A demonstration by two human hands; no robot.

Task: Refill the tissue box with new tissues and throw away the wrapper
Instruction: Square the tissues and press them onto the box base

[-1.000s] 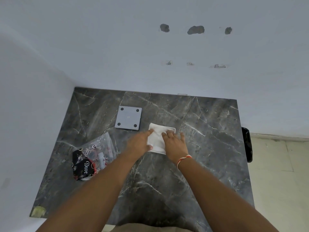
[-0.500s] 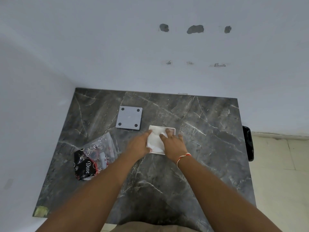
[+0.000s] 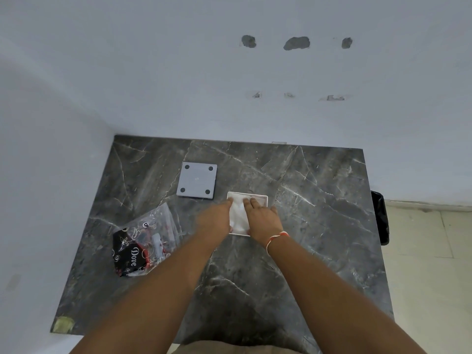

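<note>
A white square tissue box [image 3: 263, 198] lies open on the dark marble table [image 3: 306, 226], with a stack of white tissues [image 3: 238, 218] inside it. My left hand [image 3: 213, 218] grips the stack's left edge, with a fingertip at the far corner and the thumb at the near one. My right hand [image 3: 263, 218] lies flat, palm down, on the right part of the tissues and hides them there. The clear plastic wrapper [image 3: 143, 241], with black and red print, lies crumpled at the left. The box's grey lid [image 3: 197, 180], with four black dots, rests behind and to the left of the box.
White walls close the table at the back and on the left. A black object [image 3: 380, 218] hangs off the table's right edge, above a pale tiled floor [image 3: 429, 277]. A yellowish patch [image 3: 62, 324] marks the near left corner.
Both hands have stayed on the tissues and shifted a little. The tissues sit lower in the box, and its far rim now shows.
</note>
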